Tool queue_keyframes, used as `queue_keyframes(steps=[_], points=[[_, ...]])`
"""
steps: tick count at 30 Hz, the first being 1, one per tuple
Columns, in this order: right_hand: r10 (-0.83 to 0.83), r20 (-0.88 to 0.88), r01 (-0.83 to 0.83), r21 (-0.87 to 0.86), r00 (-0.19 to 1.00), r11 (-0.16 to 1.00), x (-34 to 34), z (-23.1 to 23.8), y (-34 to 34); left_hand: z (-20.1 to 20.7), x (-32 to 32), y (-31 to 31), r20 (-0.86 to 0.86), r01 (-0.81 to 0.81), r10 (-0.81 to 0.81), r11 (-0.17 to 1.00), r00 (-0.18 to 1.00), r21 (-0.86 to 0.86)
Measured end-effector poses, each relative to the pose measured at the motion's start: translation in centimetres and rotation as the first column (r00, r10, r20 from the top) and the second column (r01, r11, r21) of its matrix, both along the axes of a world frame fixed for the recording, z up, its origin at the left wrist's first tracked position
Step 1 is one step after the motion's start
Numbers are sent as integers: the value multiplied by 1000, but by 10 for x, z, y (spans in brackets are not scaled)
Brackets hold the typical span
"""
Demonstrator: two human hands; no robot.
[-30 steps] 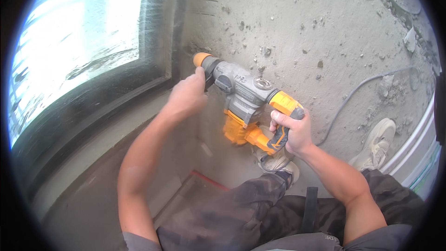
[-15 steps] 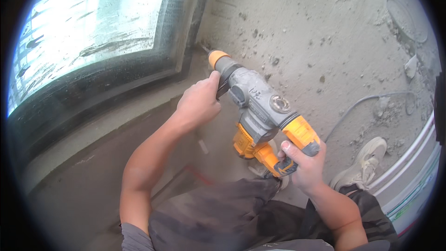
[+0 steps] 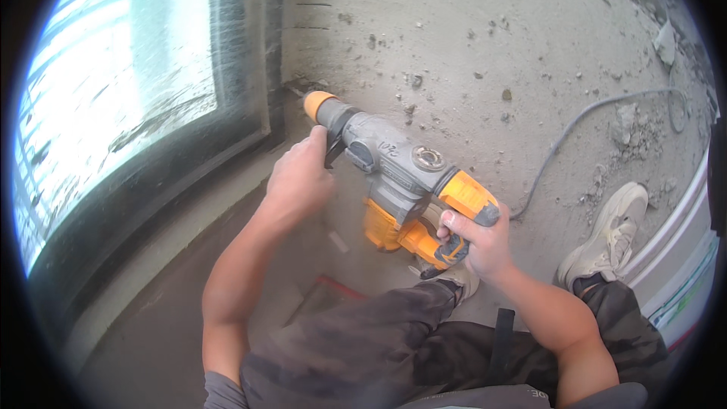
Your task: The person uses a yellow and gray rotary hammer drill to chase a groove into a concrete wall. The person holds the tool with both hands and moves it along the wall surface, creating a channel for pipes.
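Observation:
A grey and yellow rotary hammer drill (image 3: 394, 155) lies across the middle of the view, its nose toward the upper left. My left hand (image 3: 301, 173) is closed round the dark side handle behind the yellow chuck collar. At the tool's back end, my right hand (image 3: 482, 241) wraps the rear grip; some of its fingers are hidden behind the grip. The short visible bit (image 3: 295, 91) meets the foot of the rough wall (image 3: 424, 15) beside the corner of the window frame (image 3: 250, 125). Whether its tip is sunk in cannot be made out.
Grey cable (image 3: 556, 136) runs from behind the drill to the right. Rubble (image 3: 625, 125) is scattered at the right. White panels (image 3: 678, 257) stand at the right edge near my shoe (image 3: 609, 235). A red-edged object (image 3: 337, 285) lies below the drill.
The drill and both hands sit further left in the view, and the window has shifted left too. Both hands keep their hold on the drill.

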State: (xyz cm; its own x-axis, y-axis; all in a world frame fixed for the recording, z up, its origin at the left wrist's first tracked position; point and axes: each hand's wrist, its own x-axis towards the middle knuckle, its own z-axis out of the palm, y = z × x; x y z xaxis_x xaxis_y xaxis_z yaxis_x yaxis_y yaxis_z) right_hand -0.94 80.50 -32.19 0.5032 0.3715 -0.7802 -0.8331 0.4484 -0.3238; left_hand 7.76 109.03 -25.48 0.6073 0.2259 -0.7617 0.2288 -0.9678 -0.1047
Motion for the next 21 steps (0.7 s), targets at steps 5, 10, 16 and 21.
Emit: queue_keyframes(steps=[5, 10, 16, 21], points=[[-165, -88, 170, 58, 982, 984, -47, -45, 35, -18, -4, 16, -4, 98, -98, 995, 995, -2], [-192, -105, 196, 26, 976, 980, -73, -52, 60, -21, -9, 24, -2, 149, -149, 989, 989, 7], [-175, -97, 182, 64, 980, 981, -62, -57, 58, -22, -7, 29, 5, 112, -112, 994, 994, -3], [-104, 11, 104, 13, 995, 995, -19, -48, 40, -26, -6, 34, 61, 70, -67, 996, 996, -50]])
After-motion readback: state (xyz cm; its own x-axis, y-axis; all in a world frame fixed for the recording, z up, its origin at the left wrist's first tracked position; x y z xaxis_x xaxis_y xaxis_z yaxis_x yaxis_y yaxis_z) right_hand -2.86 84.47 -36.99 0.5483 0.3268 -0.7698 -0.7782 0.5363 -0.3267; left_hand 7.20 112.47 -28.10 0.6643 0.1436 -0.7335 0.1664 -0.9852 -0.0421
